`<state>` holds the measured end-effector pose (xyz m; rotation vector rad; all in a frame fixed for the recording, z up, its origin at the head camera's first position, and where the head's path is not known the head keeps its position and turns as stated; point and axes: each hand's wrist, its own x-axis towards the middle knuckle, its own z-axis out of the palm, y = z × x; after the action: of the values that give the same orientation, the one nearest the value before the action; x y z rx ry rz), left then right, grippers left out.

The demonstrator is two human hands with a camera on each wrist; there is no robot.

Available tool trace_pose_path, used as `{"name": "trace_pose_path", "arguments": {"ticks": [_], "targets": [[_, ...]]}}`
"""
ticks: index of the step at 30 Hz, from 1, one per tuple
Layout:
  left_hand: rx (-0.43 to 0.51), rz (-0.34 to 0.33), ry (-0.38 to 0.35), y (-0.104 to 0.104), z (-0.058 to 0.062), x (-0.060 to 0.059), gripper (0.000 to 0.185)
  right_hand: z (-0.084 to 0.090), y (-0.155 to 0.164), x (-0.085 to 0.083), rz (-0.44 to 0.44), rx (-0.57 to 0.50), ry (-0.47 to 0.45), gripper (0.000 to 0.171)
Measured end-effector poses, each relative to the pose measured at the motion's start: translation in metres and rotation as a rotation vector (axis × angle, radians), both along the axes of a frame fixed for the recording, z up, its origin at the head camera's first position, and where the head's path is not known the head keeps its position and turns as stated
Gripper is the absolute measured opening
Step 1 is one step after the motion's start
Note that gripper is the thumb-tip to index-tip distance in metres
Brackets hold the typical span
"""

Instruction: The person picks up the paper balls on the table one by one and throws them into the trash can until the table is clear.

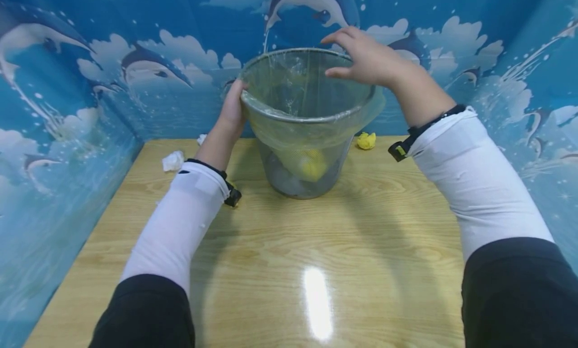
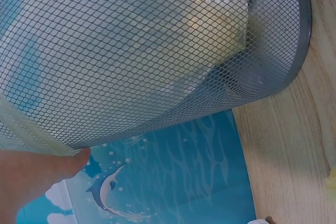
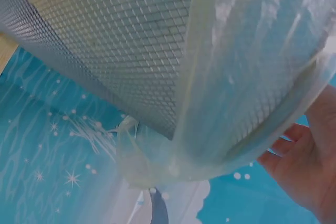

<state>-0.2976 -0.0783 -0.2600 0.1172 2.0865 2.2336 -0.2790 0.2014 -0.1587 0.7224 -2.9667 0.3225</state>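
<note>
At the far end of the table (image 1: 280, 268), both hands work a mesh bin (image 1: 303, 137) w/ a clear liner (image 1: 293, 90). Left hand (image 1: 232, 112) grips the rim, fingers curled over it; right hand (image 1: 368, 57) hovers at the far rim, fingers relaxed, grasping nothing. Bin tilted — mouth toward the person, base on the table.

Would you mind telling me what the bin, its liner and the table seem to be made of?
The bin looks like grey metal mesh: a diamond grid with a solid rim. The liner seems thin, see-through plastic film, wrinkled and folded over the rim. The table looks like wood or wood-look laminate, glossy, with grain lines and a light reflection.
</note>
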Motion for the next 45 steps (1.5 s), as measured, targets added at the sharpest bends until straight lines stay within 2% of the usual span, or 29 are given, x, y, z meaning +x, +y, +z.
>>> {"name": "trace_pose_path", "arguments": {"ticks": [10,16,27,35,45], "targets": [[0.005,-0.006,-0.01,-0.002,0.0,0.0,0.021,0.006,0.021,-0.001,-0.07,0.021,0.071,0.067],[-0.006,0.001,-0.02,-0.001,-0.001,0.001,0.02,0.004,0.037,-0.005,-0.153,0.021,0.071,0.072],[-0.011,0.006,-0.03,0.0,-0.001,0.001,0.022,-0.008,0.073,-0.007,-0.241,-0.031,0.019,0.077],[-0.006,0.009,-0.027,0.0,0.001,0.002,0.022,-0.016,0.1,-0.007,-0.306,-0.021,-0.013,0.078],[-0.002,0.023,-0.011,0.0,0.0,0.002,0.026,-0.038,0.119,-0.015,-0.363,-0.049,-0.1,0.083]]}}
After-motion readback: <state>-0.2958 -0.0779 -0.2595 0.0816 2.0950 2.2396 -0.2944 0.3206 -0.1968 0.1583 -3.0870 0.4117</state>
